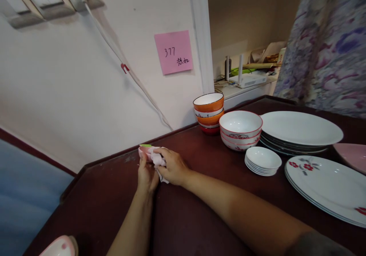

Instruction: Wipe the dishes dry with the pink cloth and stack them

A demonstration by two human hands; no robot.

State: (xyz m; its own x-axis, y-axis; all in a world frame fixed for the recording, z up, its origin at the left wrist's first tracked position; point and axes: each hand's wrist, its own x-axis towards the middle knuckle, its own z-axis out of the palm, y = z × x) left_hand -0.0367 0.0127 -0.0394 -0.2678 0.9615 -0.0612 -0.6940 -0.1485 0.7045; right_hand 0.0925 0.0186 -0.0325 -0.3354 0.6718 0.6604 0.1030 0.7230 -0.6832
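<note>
My left hand (147, 176) is closed around a small pink cup (144, 151) with a green rim, held near the back edge of the dark red table (183, 218). Pressed against the cup's side is a white cloth (158, 160), which my right hand (173, 166) grips. Both hands meet at the cup, close to the white wall.
To the right stand stacked orange and red bowls (208, 113), white red-rimmed bowls (240, 128), small white saucers (263, 160), large white plates (300, 128) and flowered plates (328, 185). A pink dish (353, 156) sits at the far right, another pink-white dish (58, 247) at bottom left. A floral curtain (328, 46) hangs at right.
</note>
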